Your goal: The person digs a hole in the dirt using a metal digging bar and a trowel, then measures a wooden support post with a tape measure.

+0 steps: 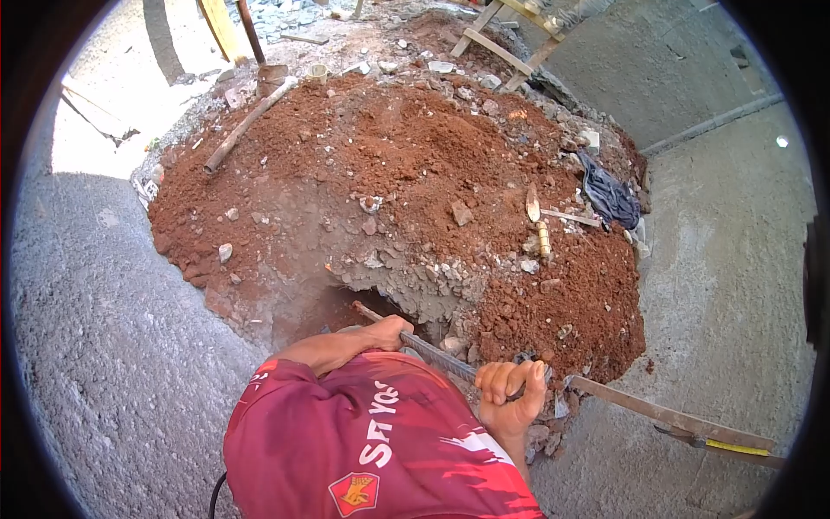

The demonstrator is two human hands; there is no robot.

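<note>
A long, grey, soil-marked bar (437, 356) slants across the front of my red shirt. Its reddish tip points at a dark hollow (341, 307) under a broken, crusty edge of the ground. My left hand (386, 332) is wrapped round the bar near that tip. Farther along, my right hand (510, 389) is closed in a fist where the bar runs behind its knuckles, with a bit of something dark showing at the palm. Beyond this hand a flat brown strip (670, 418) with a yellow mark extends over the grey floor.
Red soil (415, 147) with stones is heaped ahead. On it lie a wooden-looking pole (251, 125), a trowel (533, 208) and a black plastic bag (609, 192). A wooden frame (501, 43) stands behind. Rough grey walls (726, 233) flank the heap.
</note>
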